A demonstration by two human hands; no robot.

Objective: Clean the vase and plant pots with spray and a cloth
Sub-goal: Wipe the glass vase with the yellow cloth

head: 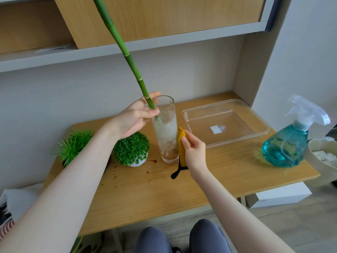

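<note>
We're seated at a small wooden table [164, 194] set in a grey-walled alcove under a wood-fronted shelf unit [145, 21], with brown spots on the tabletop near the glass vase [166, 132]. The vase stands upright mid-table, long axis vertical, mouth up; our left hand [135, 117] pinches the bamboo stalk [127, 57], which leans up and left out of it. Our right hand [194, 149] grips a yellow cloth [181, 143] pressed against the vase's right side; two potted plants [132, 149] left, clear tray [226, 123] and blue spray bottle [288, 143] right.
</note>
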